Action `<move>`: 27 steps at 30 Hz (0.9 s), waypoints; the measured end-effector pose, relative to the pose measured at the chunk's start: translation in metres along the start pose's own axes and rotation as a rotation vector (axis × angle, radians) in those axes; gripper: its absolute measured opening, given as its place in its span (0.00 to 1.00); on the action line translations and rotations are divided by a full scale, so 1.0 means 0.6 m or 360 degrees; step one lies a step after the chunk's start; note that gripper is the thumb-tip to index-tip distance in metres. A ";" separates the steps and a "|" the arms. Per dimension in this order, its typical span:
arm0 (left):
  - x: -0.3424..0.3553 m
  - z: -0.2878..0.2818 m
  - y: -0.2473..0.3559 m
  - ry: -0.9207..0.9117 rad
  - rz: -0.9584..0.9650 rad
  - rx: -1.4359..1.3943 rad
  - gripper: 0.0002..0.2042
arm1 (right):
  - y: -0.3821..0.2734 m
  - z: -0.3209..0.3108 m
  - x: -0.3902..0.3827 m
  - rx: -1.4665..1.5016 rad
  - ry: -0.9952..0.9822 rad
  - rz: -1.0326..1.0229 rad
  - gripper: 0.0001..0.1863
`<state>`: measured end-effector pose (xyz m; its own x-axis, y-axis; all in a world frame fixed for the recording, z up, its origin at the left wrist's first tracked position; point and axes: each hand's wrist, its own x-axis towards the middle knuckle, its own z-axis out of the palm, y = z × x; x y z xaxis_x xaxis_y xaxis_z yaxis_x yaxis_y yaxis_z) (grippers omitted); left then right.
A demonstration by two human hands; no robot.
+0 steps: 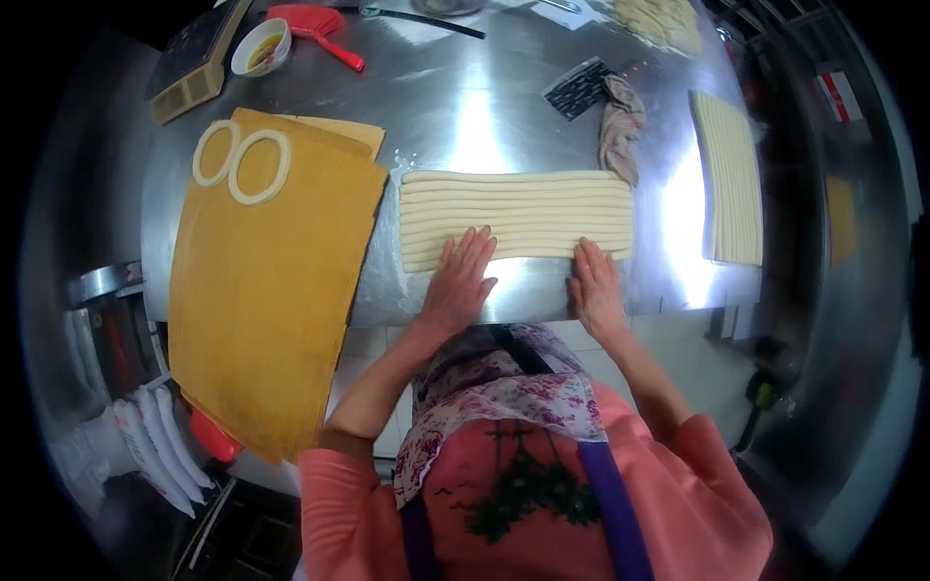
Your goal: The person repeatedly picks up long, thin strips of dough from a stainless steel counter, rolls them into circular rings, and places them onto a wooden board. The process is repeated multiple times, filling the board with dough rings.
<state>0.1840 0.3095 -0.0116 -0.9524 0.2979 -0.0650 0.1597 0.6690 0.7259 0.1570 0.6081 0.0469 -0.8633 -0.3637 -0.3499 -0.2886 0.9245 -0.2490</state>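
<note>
I notice one view only: it looks from the head of the person (523,397), steeply down and somewhat forward, quite near; the pink shirt (678,494) fills its lower edge, and above, the metal table (436,107) bends toward the rim.

Red print on a white bag (152,453), pale marks on a black packet (578,89): unreadable.

A bakery kitchen — steel worktable (407,107) and dough strips (518,208) show it.
</note>
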 end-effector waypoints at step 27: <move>-0.051 -0.119 -0.189 0.0374 0.0009 0.0543 0.19 | 0.076 0.066 0.147 0.0202 0.0619 -0.0464 0.23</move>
<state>0.1764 0.1757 -0.0430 -0.9783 0.1654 0.1251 0.2047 0.8669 0.4546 0.0842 0.6139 -0.0309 -0.8516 -0.5131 0.1072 -0.5091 0.7608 -0.4025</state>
